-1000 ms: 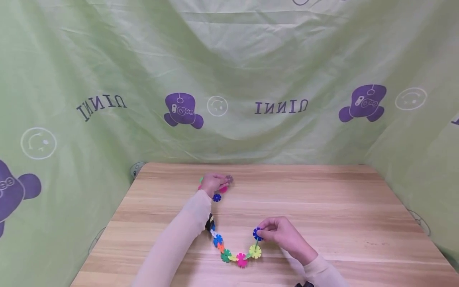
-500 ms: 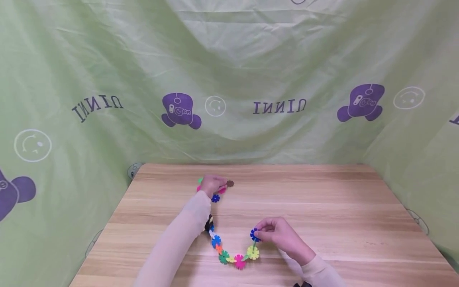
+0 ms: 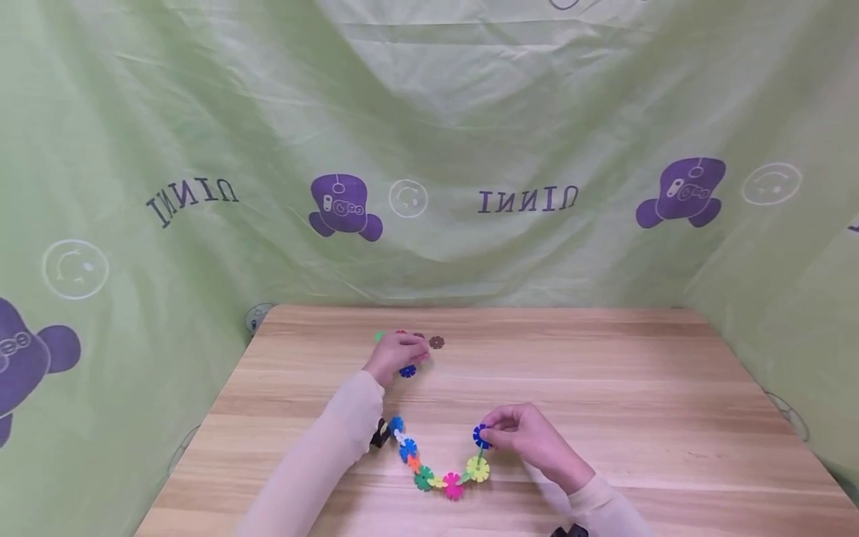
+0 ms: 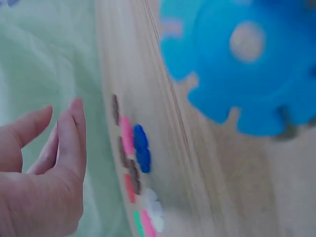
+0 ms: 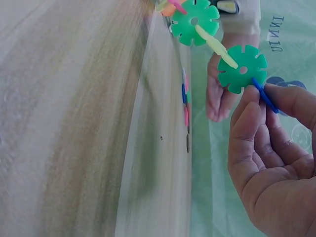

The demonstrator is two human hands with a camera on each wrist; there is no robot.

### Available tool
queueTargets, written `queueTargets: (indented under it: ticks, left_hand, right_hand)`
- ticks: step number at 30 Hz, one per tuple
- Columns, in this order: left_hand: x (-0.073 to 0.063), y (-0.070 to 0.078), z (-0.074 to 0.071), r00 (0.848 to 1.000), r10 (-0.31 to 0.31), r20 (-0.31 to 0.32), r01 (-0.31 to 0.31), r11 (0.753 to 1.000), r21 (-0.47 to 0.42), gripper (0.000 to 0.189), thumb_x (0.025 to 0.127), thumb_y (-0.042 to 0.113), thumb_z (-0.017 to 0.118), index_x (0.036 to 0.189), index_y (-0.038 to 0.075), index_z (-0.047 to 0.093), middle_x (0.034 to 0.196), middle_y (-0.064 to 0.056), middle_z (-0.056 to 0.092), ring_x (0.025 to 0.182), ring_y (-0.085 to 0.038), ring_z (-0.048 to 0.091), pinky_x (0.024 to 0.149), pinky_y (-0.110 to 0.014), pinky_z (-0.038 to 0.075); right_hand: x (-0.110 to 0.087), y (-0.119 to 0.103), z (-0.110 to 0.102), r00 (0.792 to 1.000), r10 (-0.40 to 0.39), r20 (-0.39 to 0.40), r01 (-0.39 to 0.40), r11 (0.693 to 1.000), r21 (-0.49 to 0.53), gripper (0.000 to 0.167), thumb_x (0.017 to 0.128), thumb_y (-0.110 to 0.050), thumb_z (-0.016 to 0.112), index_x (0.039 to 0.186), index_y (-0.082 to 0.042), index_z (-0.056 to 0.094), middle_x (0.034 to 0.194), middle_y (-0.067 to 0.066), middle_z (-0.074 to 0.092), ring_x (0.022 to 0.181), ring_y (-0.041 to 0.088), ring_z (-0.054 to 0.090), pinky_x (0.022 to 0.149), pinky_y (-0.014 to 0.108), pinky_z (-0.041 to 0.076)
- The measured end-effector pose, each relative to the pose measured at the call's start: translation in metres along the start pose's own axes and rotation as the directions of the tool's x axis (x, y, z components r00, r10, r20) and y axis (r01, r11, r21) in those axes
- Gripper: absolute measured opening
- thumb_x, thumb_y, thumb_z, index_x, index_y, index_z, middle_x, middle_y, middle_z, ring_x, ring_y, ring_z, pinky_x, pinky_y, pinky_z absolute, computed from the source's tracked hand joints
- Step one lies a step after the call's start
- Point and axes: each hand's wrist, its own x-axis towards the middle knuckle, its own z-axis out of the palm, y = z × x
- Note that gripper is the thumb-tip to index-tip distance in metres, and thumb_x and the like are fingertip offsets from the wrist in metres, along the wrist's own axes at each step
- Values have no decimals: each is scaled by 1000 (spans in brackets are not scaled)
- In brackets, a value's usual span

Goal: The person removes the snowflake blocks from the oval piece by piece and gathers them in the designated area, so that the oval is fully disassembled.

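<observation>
In the head view my right hand (image 3: 533, 440) pinches a dark blue snowflake disc (image 3: 479, 436) between thumb and fingers. That disc ends a chain of linked snowflake discs (image 3: 453, 486), which curves left toward my left forearm. The right wrist view shows the blue disc (image 5: 266, 97) edge-on, slotted to a green disc (image 5: 242, 71). Over the loose discs at the back hovers my left hand (image 3: 396, 354), its fingers extended and holding nothing in the left wrist view. A brown disc (image 3: 437, 342) lies just beyond its fingertips. Another blue disc (image 4: 212, 59) looms close to the left wrist camera.
Several loose discs lie partly hidden by the left hand, among them a dark blue one (image 3: 408, 371) and a green one (image 3: 379, 337); the left wrist view adds a white one (image 4: 154, 210). A green printed curtain (image 3: 470, 261) borders the wooden table (image 3: 604, 373).
A brownish disc at my left fingertips was set down on the table and let go. The left hand has drawn back slightly to the left. My right hand keeps its pinch, nearly still.
</observation>
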Motion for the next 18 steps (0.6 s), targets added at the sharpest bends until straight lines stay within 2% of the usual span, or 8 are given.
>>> queueTargets:
  ticks: [2, 4, 9, 14, 18]
  left_hand:
    - [-11, 4, 1, 998, 19, 66, -23, 997, 69, 36, 93, 12, 68, 124, -4, 63, 115, -19, 71, 106, -28, 70, 98, -38, 55]
    - [-24, 9, 3, 988, 40, 147, -60, 989, 136, 39, 93, 18, 69, 127, 0, 62, 115, -15, 72, 108, -26, 69, 101, -41, 53]
    - [-62, 20, 15, 947, 68, 313, -143, 964, 222, 40, 91, 27, 71, 126, 8, 65, 115, -5, 73, 109, -21, 67, 105, -47, 49]
    - [-92, 17, 32, 916, 85, 392, -203, 941, 270, 37, 88, 23, 74, 121, 8, 67, 110, -2, 74, 103, -17, 68, 100, -42, 53]
    - [-106, 8, 43, 906, 88, 415, -220, 933, 284, 35, 84, 19, 78, 116, 9, 69, 107, -3, 74, 97, -15, 70, 89, -29, 58]
  right_hand:
    - [0, -1, -1, 1000, 1, -1, -1, 1000, -6, 26, 86, -15, 73, 101, 5, 67, 89, 8, 72, 80, 16, 69, 74, 26, 60]
    - [0, -2, -2, 1000, 1, -3, -1, 1000, -5, 26, 87, -14, 73, 103, 6, 67, 90, 8, 72, 80, 15, 69, 73, 25, 59]
    - [1, -4, -2, 1000, -10, 8, 10, 1000, 16, 27, 87, -11, 71, 106, 8, 65, 93, 11, 71, 84, 17, 68, 73, 23, 58]
    - [2, -4, -1, 1000, -15, 24, 13, 999, 45, 27, 87, -11, 71, 107, 6, 66, 96, 12, 72, 88, 19, 70, 77, 25, 58]
    - [3, -3, 1, 999, -18, 28, 16, 998, 63, 27, 87, -12, 73, 107, 6, 67, 95, 12, 73, 89, 20, 71, 80, 31, 60]
